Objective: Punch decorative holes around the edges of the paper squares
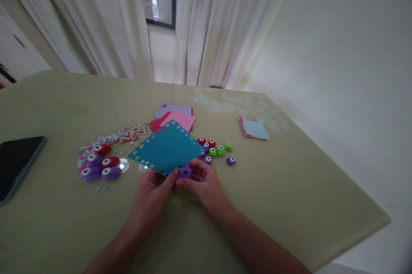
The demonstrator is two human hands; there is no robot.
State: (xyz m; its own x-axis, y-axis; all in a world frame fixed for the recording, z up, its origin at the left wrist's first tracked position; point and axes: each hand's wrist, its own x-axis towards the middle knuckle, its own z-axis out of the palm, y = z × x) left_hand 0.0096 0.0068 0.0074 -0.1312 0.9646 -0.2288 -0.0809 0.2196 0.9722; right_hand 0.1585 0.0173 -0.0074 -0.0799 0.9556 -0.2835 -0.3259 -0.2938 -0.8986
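Note:
My left hand pinches the near corner of a blue paper square between thumb and fingers. Small star, heart and other shaped holes run along the square's edges. My right hand is closed around a small purple paper punch, which sits at the square's near right edge. Whether the paper is inside the punch's slot I cannot tell. Just beyond my right hand are several small punches with eye-like tops, among them a green punch, a red punch and a separate purple punch.
Larger red and purple punches stand at the left beside a strip of colourful paper confetti. Pink, red and lilac paper sheets lie behind the blue square. A stack of punched squares is at the right, a phone far left.

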